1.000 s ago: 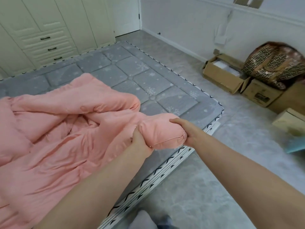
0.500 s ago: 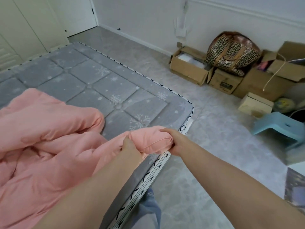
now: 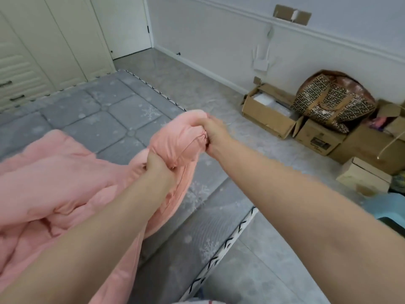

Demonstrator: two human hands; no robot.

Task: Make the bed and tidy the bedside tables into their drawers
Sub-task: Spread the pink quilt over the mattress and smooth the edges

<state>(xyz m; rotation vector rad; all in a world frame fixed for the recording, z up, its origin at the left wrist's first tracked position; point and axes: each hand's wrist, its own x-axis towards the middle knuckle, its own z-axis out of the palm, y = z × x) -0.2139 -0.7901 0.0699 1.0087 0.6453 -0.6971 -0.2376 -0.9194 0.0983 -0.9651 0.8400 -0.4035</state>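
A crumpled pink duvet (image 3: 65, 178) lies on the left part of the grey quilted mattress (image 3: 105, 119). One end of it is bunched and lifted above the mattress near its right edge. My left hand (image 3: 157, 166) grips the bunched fabric from below, fingers curled round it. My right hand (image 3: 213, 137) grips the far tip of the same bunch, a little higher and further from me. Both forearms reach out over the bed's corner.
Cream wardrobe doors and drawers (image 3: 32, 69) stand behind the bed, a door (image 3: 122, 25) beside them. Cardboard boxes (image 3: 271, 113) and a patterned brown bag (image 3: 333, 99) line the right wall. A light blue stool (image 3: 385, 209) sits at the right edge. Grey floor runs beside the bed.
Both hands have lifted the bunched end of the duvet up off the mattress and pushed it away from me. The view has swung back towards the wardrobe.
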